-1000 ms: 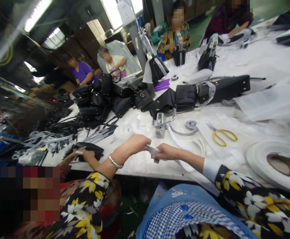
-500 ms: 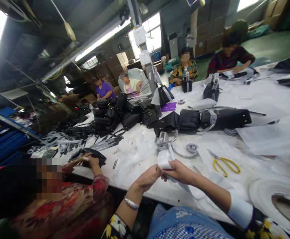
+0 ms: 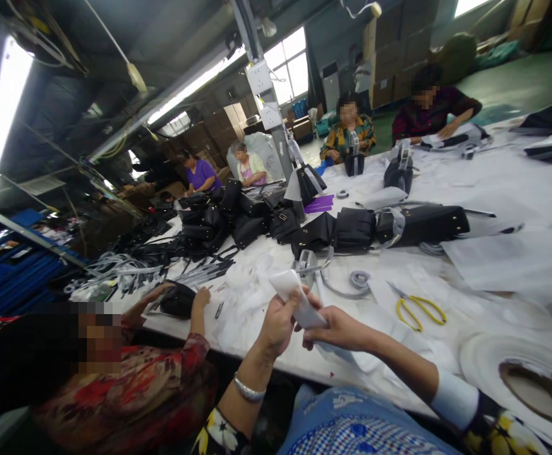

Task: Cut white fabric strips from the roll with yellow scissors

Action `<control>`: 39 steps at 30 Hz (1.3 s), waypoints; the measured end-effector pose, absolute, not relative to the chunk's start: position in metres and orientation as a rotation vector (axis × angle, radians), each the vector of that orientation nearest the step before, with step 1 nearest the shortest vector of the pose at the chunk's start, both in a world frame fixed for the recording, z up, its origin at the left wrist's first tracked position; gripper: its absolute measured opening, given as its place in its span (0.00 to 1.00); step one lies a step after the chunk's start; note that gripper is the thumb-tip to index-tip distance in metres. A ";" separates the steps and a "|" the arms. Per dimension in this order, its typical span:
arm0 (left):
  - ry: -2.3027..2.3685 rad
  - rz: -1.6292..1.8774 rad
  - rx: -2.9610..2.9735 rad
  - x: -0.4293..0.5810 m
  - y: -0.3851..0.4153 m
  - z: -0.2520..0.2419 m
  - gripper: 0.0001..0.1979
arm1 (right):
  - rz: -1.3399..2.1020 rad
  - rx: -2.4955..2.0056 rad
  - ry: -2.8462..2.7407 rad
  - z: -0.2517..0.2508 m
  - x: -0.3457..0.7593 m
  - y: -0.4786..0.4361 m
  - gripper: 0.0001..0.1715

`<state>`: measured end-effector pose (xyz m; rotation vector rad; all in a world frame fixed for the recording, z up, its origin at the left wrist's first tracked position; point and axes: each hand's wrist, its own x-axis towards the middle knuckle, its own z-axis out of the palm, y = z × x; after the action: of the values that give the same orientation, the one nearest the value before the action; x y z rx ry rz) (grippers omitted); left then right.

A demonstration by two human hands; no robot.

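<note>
**White soft wrapping strip, folded end: held in the air at the near table edge**

White soft wrapping strip [image 3: 295, 292]: a thin, foam-like band whose end is folded into a flat wad. It is raised above the near edge of the white-covered worktable [image 3: 517, 183], between the person's two hands.

- Left hand [image 3: 276, 325]: closed on the lower part of the wad, with thumb and fingers pinched against it.
- Right hand [image 3: 339, 330]: fingers closed on the strip just beside the left hand. The loose tail runs out beneath it and down onto the table.

Nearby items:
- Yellow-handled scissors [image 3: 420, 309], lying flat to the right of the tail.
- Large roll of white sheet [image 3: 479, 366], further right at the table corner.
- Row of black leather handbags [image 3: 351, 229], across the middle of the table.
- A co-worker's hand [image 3: 203, 297], to the left, resting by a black pouch [image 3: 177, 300].

Hazards, as judged:
- The fold looks springy, so a slackened pinch on either side would likely let it open.
- The material appears thin, so hands pulling apart could stretch or tear it.
- The trailing tail could catch the scissors or drag loose white scraps off the edge.
</note>
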<state>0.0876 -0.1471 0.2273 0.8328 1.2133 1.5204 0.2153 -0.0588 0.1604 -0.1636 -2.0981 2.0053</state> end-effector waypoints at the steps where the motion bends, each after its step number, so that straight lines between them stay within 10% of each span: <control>1: 1.200 1.550 0.851 0.090 -0.145 0.235 0.17 | 2.009 -0.150 -2.133 0.161 0.219 -0.055 0.22; 23: 1.023 2.278 0.815 -0.029 -0.109 0.370 0.08 | 2.282 -0.068 -2.541 0.185 0.256 0.003 0.24; 39: 1.452 2.255 -0.039 -0.104 -0.158 0.144 0.11 | 2.692 -0.662 -2.173 0.078 0.342 -0.060 0.23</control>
<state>-0.1044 -0.1577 0.1439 -0.0388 1.4524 2.2551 0.3420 -0.0596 0.0779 -0.6620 -2.1735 2.6919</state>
